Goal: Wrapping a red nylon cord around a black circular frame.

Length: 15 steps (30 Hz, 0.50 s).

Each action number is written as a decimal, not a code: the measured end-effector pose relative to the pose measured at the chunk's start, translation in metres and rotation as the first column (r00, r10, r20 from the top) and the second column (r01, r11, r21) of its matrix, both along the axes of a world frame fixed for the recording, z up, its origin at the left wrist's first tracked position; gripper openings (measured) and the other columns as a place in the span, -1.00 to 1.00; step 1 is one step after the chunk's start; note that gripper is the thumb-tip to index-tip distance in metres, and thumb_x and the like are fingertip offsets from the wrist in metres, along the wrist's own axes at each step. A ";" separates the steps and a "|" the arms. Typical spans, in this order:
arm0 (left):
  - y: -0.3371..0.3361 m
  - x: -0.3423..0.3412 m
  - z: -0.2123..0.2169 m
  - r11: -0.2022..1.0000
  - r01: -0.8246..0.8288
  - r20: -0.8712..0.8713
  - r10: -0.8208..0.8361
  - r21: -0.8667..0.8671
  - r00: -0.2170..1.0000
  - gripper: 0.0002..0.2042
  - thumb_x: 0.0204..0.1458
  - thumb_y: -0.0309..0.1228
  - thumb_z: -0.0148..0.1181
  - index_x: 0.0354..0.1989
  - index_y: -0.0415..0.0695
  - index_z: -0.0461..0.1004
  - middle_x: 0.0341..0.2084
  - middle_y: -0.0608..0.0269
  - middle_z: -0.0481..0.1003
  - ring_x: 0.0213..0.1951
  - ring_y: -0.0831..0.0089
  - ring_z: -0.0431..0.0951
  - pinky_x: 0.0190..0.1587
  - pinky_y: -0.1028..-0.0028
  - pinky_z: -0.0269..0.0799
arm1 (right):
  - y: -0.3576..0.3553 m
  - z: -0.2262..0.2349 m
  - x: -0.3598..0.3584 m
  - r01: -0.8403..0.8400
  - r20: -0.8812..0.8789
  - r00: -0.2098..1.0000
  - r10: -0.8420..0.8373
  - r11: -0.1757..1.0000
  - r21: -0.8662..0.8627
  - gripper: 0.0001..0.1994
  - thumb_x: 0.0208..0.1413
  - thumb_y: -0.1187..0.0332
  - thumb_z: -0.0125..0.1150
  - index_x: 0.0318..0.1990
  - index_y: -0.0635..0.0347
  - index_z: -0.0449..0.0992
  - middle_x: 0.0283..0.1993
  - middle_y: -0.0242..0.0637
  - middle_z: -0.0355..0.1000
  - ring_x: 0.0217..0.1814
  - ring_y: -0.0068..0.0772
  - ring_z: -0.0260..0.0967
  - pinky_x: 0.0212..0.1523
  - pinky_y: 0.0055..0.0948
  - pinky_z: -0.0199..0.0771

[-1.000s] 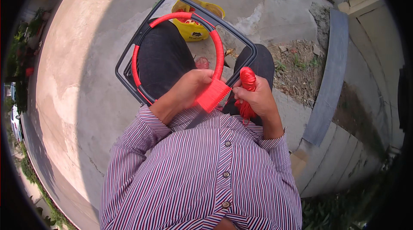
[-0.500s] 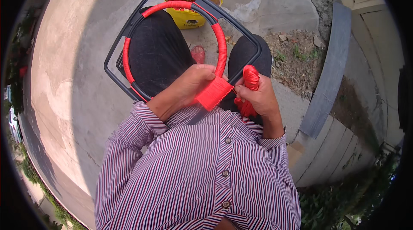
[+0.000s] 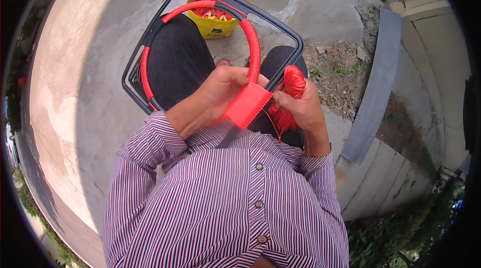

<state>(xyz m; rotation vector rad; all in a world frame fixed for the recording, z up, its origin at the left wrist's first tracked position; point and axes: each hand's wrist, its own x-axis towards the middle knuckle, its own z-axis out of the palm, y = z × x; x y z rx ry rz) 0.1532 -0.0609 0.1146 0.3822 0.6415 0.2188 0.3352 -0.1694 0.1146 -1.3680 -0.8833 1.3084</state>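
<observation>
Across my thighs lies a dark frame (image 3: 260, 11) of bent tube with a round ring (image 3: 254, 47) inside it, wrapped in stretches of red cord. At its near corner a dense red woven band (image 3: 249, 103) spans ring and frame. My left hand (image 3: 220, 90) is closed round the woven band's left side, its thumb on top by the ring. On the other side, my right hand (image 3: 300, 103) is closed on a bundle of red cord (image 3: 294, 81), thumb and finger pinched at the band's edge. Loose strands hang below that hand.
Beyond my knees stands a yellow bucket (image 3: 219, 28) holding red material. To the right are a patch of dirt with small weeds (image 3: 340, 65) and a long grey board (image 3: 373, 92). Concrete ground (image 3: 105, 92) spreads to the left, partly sunlit.
The view has shifted slightly, and the bucket shows more of its red contents. Both hands keep their holds. A loose strand now loops below the right hand beside the band.
</observation>
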 end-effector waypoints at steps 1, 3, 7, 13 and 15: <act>-0.002 0.001 0.001 1.000 -0.027 0.034 0.027 -0.017 0.999 -0.66 -0.13 -0.46 -0.04 -0.17 -0.38 0.41 -0.39 0.03 0.53 -0.38 0.31 0.61 -0.26 0.26 0.63 | 0.000 0.004 0.002 0.001 0.007 1.000 -0.001 1.000 0.005 -0.88 -0.06 0.52 0.27 -0.35 0.28 0.46 -0.44 -0.45 0.41 -0.43 -0.69 0.31 -0.39 -0.61 0.35; -0.007 0.001 -0.002 0.998 -0.045 0.073 0.048 -0.033 0.996 -0.66 -0.13 -0.45 -0.03 -0.16 -0.38 0.41 -0.39 0.03 0.53 -0.37 0.30 0.61 -0.27 0.24 0.64 | -0.003 0.012 0.005 -0.046 0.072 0.996 0.047 0.999 -0.019 -0.87 -0.06 0.51 0.28 -0.34 0.27 0.46 -0.43 -0.46 0.42 -0.42 -0.69 0.32 -0.39 -0.61 0.35; -0.012 -0.009 -0.031 0.992 -0.025 0.167 0.046 -0.126 0.985 -0.65 -0.10 -0.46 -0.01 -0.12 -0.39 0.40 -0.32 -0.01 0.52 -0.32 0.25 0.63 -0.30 0.18 0.65 | -0.024 0.005 0.016 -0.034 0.168 0.984 0.065 0.982 -0.183 -0.84 -0.05 0.48 0.32 -0.30 0.26 0.47 -0.43 -0.45 0.42 -0.41 -0.68 0.35 -0.38 -0.60 0.38; -0.010 0.001 -0.036 1.000 0.007 0.080 -0.006 -0.008 0.997 -0.64 -0.03 -0.43 -0.03 -0.06 -0.38 0.36 -0.31 0.04 0.50 -0.36 0.29 0.61 -0.37 0.17 0.65 | -0.064 -0.027 0.096 0.469 0.358 0.844 -0.400 0.874 -0.129 -0.61 -0.01 0.37 0.29 -0.04 0.34 0.37 -0.40 -0.34 0.46 -0.45 -0.52 0.39 -0.38 -0.49 0.40; -0.009 0.001 -0.038 1.000 0.027 0.055 -0.027 -0.004 0.998 -0.64 -0.02 -0.43 -0.03 -0.06 -0.37 0.36 -0.30 0.03 0.49 -0.33 0.29 0.59 -0.32 0.16 0.63 | -0.055 -0.019 0.096 0.479 0.463 0.787 -0.407 0.876 -0.046 -0.54 -0.02 0.37 0.27 0.03 0.35 0.30 -0.39 -0.32 0.47 -0.43 -0.48 0.41 -0.36 -0.46 0.41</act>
